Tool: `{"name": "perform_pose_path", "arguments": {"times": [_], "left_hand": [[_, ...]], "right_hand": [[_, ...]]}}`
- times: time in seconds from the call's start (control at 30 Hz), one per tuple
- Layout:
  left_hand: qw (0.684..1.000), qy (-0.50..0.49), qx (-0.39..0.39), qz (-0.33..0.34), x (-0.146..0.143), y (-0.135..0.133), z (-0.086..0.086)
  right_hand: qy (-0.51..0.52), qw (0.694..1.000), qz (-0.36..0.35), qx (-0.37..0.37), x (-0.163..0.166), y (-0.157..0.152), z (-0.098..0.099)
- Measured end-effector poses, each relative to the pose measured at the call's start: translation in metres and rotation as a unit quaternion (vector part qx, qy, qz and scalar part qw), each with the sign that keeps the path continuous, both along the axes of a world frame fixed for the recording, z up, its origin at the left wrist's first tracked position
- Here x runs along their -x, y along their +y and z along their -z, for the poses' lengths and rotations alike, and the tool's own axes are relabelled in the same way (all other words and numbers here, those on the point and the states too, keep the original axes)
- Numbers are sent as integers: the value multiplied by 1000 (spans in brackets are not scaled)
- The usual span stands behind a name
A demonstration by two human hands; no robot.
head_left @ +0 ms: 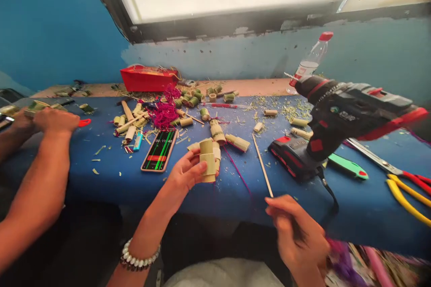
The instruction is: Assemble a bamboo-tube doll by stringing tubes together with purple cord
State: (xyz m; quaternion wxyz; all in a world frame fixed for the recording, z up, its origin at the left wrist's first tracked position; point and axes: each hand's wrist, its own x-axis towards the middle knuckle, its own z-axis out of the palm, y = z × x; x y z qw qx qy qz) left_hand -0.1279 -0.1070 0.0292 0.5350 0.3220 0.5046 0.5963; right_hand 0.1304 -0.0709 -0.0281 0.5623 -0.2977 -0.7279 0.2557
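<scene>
Between the thumb and fingers of my left hand (pixel 183 172) are short pale bamboo pieces (pixel 207 161), held upright side by side above the table. My right hand (pixel 298 233) pinches the near end of a thin bamboo stick (pixel 261 163), which points away from me. Just behind the held pieces lie a carved bamboo tube (pixel 217 132) and a split-looking bamboo piece (pixel 237 142). A purple string (pixel 237 170) runs across the blue cloth between my hands. The palm of my right hand is turned away from view.
A cordless drill (pixel 336 112) stands at right, near a bottle (pixel 308 63), a green cutter (pixel 348 166) and yellow-and-red-handled scissors (pixel 404 177). A phone (pixel 159 150), tangled purple string (pixel 164 114) and a red box (pixel 148 78) lie left of centre. Another person's hands (pixel 55 121) work at far left.
</scene>
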Motion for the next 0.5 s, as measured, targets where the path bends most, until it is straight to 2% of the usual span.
{"name": "perform_pose_path", "arguments": {"times": [0.1, 0.2, 0.37, 0.5], "left_hand": [[991, -134, 24, 16, -43, -10, 13], [977, -208, 41, 26, -66, -10, 16], [975, -216, 46, 17, -79, -9, 16], [984, -175, 43, -14, -82, -14, 28]], "right_hand": [[-11, 997, -58, 54, 16, -8, -8], [-9, 990, -96, 106, 22, -15, -11], [6, 986, -98, 137, 20, -22, -11], [-21, 991, -76, 110, 14, -18, -8]]}}
